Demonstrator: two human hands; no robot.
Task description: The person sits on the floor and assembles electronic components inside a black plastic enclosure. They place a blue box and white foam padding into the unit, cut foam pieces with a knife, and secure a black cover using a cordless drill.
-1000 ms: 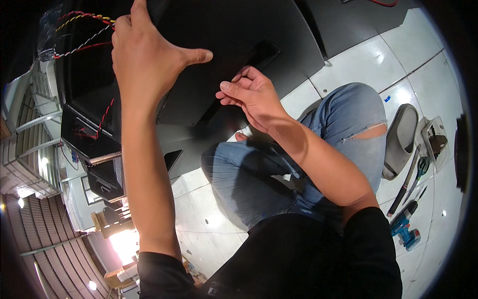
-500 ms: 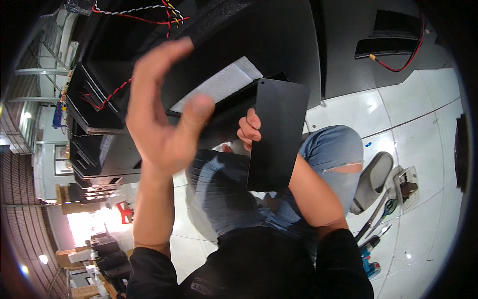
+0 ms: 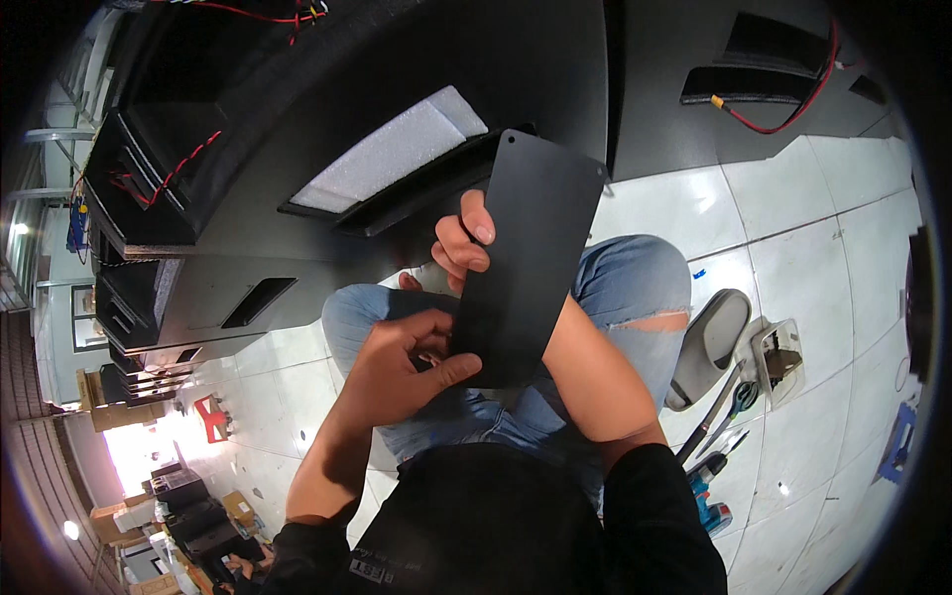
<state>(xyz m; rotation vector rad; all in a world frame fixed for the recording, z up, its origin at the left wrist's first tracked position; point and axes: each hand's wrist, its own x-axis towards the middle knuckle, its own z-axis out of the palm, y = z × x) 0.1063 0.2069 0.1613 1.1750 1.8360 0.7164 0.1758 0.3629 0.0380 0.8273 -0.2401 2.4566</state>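
Note:
A flat black rectangular panel [image 3: 531, 248], with small holes at its upper corners, is held tilted above my lap. My right hand [image 3: 464, 241] reaches from behind it and curls its fingers round the left edge; the palm is hidden. At the lower left corner, my left hand [image 3: 405, 367] is closed on the panel, thumb on the front face and the other fingers partly behind. Beyond the panel stands a large black cabinet [image 3: 535, 69]. A white foam piece [image 3: 392, 149] sits in an oblong opening in its side.
On the tiled floor to the right lie a grey slipper [image 3: 716, 342], an open box [image 3: 778, 357], scissors [image 3: 744, 397] and a blue power drill [image 3: 709, 496]. Red and black wires [image 3: 778, 129] hang from another black cabinet [image 3: 684, 124]. More cabinets [image 3: 248, 283] line the left.
My left hand has come down from in front of the cabinet and taken hold of the panel's lower left corner. The right hand still holds the panel, now slightly more tilted.

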